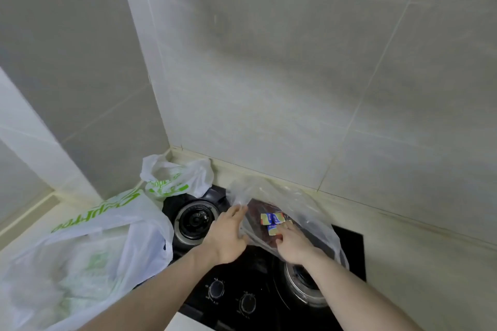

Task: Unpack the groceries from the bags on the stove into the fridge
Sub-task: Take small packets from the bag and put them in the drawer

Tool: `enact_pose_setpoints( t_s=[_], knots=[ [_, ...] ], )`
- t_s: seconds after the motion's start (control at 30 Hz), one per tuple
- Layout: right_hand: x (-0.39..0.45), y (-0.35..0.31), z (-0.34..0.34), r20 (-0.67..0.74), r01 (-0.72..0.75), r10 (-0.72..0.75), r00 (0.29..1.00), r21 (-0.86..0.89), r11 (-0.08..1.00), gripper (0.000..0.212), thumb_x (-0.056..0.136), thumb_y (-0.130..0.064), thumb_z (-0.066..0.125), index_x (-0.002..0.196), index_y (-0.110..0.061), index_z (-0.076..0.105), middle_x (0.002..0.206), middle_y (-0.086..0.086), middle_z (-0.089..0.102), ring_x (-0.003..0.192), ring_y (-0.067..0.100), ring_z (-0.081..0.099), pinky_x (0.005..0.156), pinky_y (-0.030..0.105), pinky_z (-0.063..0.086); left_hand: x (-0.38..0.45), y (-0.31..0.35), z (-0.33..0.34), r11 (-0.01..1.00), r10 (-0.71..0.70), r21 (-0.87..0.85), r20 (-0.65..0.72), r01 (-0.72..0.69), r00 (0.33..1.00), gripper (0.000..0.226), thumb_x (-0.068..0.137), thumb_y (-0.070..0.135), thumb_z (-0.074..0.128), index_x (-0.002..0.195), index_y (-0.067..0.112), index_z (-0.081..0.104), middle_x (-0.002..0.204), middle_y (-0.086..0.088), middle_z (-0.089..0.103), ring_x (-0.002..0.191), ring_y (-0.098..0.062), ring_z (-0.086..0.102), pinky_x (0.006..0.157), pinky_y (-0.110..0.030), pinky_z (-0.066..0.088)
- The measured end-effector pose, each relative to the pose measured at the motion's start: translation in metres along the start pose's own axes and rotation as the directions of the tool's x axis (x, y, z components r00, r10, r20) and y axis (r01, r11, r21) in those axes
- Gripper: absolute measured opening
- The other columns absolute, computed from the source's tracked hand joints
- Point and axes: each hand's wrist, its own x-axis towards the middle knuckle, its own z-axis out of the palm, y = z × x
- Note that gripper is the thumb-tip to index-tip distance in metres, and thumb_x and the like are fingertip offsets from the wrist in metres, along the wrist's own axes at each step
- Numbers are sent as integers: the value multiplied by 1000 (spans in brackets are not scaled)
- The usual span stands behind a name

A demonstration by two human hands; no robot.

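Two hands' curled fingers (285, 228) on a crinkly clear plastic bag (304, 204) of boxy packets (272, 218).

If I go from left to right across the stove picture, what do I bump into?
Big white bag → small white bag → left burner → left hand → right hand, reaching into the clear bag.

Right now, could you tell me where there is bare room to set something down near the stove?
The pale counter right of the stove, up to the tiled wall, is bare. The left side is crowded: two white bags cover that counter and the stove's left edge. Both hands work the clear bag over the right burner.
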Motion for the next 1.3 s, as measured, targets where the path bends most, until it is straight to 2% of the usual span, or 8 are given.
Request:
enact_pose_setpoints(
  t_s=[0.13,0.3,0.6,0.8,0.97,1.07,1.17,1.3],
  knots=[
    [26,-6,1,-1,-42,43,999,34,999,47,93,-16,43,137,-18,57,153,4,42,141,28,42,120,35,32,9,-5,-5,997,74,-15,5,-74,997,79,92,33,57,163,25,22,167,2,23,150,-26,29,123,-37,26],
    [54,-9,9,14,-92,92,996,-27,995,57,100,-23,43,157,-21,39,167,8,21,151,32,28,123,37,24,11,-11,-4,991,137,2,20,-137,990,77,91,30,56,162,25,27,163,4,29,145,-23,33,122,-32,27],
    [59,-18,23,9,-141,142,990,-116,983,67,94,-27,52,157,-15,34,168,8,17,153,34,24,126,49,14,7,-17,0,988,156,-10,1,-156,988,71,90,30,60,157,28,36,160,4,30,142,-21,34,119,-30,30],
    [27,-32,24,-21,-104,105,994,54,993,57,94,-15,42,151,-13,37,156,9,39,144,33,37,122,47,24,2,-14,-1,988,154,38,-43,-153,987,71,88,31,61,155,29,36,162,1,25,147,-25,29,121,-31,25],
    [-36,-24,25,-109,15,0,994,133,991,63,104,-17,40,164,-21,23,171,-3,19,157,22,21,128,37,18,-13,8,2,924,341,245,-188,-292,921,70,74,29,54,144,29,47,158,0,30,142,-24,29,115,-39,35],
    [-68,-2,31,-188,54,-16,982,202,978,66,101,-21,44,163,-28,26,168,-8,26,154,16,29,124,25,22,-4,28,17,904,408,153,-21,-400,913,64,78,23,52,142,23,51,149,0,39,136,-25,37,115,-38,37],
    [-95,15,34,-266,-16,69,961,197,980,58,102,-22,52,159,-22,38,164,-6,36,152,12,34,119,19,23,14,48,33,953,278,56,233,-298,932,54,88,18,55,142,18,53,149,-8,38,142,-31,31,121,-34,27],
    [-118,29,35,-409,-64,166,897,251,966,39,99,-22,61,138,-26,65,134,-12,68,124,7,63,100,19,48,46,61,52,975,145,107,348,-192,926,51,97,21,49,148,11,47,152,-19,36,145,-35,30,120,-35,24]
  ],
)
